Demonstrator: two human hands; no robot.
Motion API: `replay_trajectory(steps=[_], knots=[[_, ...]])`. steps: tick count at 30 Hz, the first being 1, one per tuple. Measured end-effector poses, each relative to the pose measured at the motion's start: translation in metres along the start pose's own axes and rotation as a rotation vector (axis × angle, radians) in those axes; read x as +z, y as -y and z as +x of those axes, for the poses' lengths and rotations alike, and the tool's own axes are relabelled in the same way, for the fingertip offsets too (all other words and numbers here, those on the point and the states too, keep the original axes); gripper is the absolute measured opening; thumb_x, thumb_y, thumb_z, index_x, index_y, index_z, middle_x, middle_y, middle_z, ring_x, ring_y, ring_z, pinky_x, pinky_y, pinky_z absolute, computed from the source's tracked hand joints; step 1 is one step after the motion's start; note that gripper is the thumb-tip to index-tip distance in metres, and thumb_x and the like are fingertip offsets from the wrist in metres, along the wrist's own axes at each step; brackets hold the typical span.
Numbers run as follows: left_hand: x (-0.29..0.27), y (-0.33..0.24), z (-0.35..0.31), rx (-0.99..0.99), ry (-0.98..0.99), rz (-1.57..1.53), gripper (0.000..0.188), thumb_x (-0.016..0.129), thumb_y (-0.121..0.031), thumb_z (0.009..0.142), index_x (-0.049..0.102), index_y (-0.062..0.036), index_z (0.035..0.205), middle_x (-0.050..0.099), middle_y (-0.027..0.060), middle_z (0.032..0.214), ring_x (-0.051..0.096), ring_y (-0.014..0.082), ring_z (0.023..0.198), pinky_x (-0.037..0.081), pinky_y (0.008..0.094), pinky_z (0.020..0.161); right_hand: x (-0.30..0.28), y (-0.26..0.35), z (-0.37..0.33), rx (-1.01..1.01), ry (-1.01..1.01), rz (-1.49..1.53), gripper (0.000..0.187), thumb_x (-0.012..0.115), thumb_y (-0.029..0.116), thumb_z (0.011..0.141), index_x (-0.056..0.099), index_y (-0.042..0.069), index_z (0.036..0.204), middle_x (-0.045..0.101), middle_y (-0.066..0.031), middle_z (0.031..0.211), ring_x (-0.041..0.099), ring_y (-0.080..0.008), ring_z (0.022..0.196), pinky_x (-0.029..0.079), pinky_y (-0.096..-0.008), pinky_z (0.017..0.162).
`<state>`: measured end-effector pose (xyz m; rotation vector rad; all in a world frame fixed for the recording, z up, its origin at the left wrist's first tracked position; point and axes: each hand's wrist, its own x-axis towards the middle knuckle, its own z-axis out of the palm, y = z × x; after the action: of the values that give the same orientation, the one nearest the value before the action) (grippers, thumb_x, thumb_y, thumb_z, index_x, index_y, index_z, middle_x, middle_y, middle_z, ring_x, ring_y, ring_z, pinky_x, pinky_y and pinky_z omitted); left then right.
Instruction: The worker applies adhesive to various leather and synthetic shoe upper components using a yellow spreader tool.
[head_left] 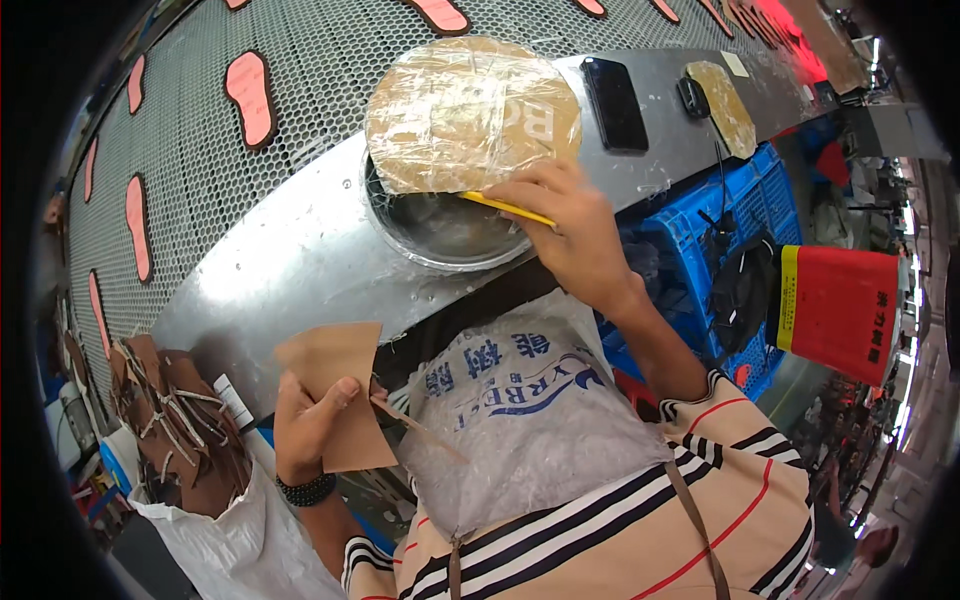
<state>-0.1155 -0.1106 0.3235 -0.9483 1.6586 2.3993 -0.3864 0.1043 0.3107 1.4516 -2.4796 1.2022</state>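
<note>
My left hand (312,425) is closed on a tan, leather-like sheet (345,400), thumb on its face, held upright at the lower left. In my right hand (580,235), slightly smeared by motion, is a thin yellow stick (508,208) whose far end meets the rim of a round cardboard lid (470,115). That lid is wrapped in clear tape and lies tilted across a metal bowl (450,228), covering its far part. The fingers of this hand lie at the lid's near edge; whether they grip it too cannot be made out.
Pink, dark-edged insole shapes (250,100) lie on a mesh belt (190,190) beyond the metal ledge (290,235). A black phone (615,105) rests right of the lid. Bundled brown pieces (180,430) stand at left, a blue crate (740,230) at right. A printed plastic apron (520,410) covers my lap.
</note>
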Motion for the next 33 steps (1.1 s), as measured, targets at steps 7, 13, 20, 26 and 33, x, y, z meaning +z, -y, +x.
replay_trajectory(steps=[7, 13, 20, 26, 33], knots=[[0.006, -0.004, 0.036, -0.22, 0.311, -0.023, 0.045, 0.067, -0.026, 0.1, 0.053, 0.0071, 0.127, 0.072, 0.0159, 0.096, 0.073, 0.0222, 0.086, 0.061, 0.0343, 0.078, 0.029, 0.0, 0.004, -0.155, -0.046, -0.192, 0.029, 0.071, 0.0, 0.073, 0.077, 0.008, 0.1, 0.068, -0.0034, 0.09, 0.056, -0.027, 0.084, 0.048, -0.0379, 0.075], [0.015, -0.007, 0.048, -0.336, 0.405, -0.074, 0.042, 0.056, -0.027, 0.107, 0.05, 0.0057, 0.133, 0.071, 0.015, 0.1, 0.073, 0.021, 0.088, 0.06, 0.0328, 0.08, 0.011, 0.006, 0.004, -0.092, 0.133, 0.015, 0.022, 0.076, 0.005, 0.076, 0.076, 0.007, 0.098, 0.066, -0.0053, 0.086, 0.055, -0.0282, 0.084, 0.047, -0.039, 0.076], [0.026, -0.015, 0.066, -0.387, 0.44, -0.055, 0.048, 0.061, -0.025, 0.103, 0.043, 0.0015, 0.139, 0.068, 0.0136, 0.1, 0.073, 0.021, 0.083, 0.062, 0.0324, 0.071, 0.008, 0.003, 0.013, -0.07, 0.088, 0.085, 0.016, 0.077, 0.007, 0.079, 0.076, 0.008, 0.095, 0.068, -0.0051, 0.084, 0.056, -0.028, 0.084, 0.048, -0.0388, 0.078], [0.031, -0.028, 0.071, -0.446, 0.427, -0.173, 0.059, 0.066, -0.022, 0.1, 0.034, -0.0031, 0.145, 0.066, 0.0129, 0.095, 0.073, 0.0226, 0.076, 0.062, 0.0339, 0.059, 0.002, -0.003, 0.02, -0.064, 0.129, 0.158, 0.016, 0.077, 0.007, 0.08, 0.077, 0.008, 0.096, 0.071, -0.0053, 0.085, 0.056, -0.0277, 0.083, 0.048, -0.0378, 0.078], [0.027, -0.033, 0.076, -0.506, 0.47, -0.152, 0.058, 0.061, -0.019, 0.103, 0.028, -0.0064, 0.149, 0.065, 0.0129, 0.101, 0.073, 0.0207, 0.081, 0.063, 0.033, 0.062, -0.012, -0.01, 0.034, -0.019, 0.161, 0.312, 0.017, 0.078, 0.006, 0.08, 0.078, 0.009, 0.097, 0.076, -0.0039, 0.095, 0.058, -0.0226, 0.087, 0.048, -0.0346, 0.079]])
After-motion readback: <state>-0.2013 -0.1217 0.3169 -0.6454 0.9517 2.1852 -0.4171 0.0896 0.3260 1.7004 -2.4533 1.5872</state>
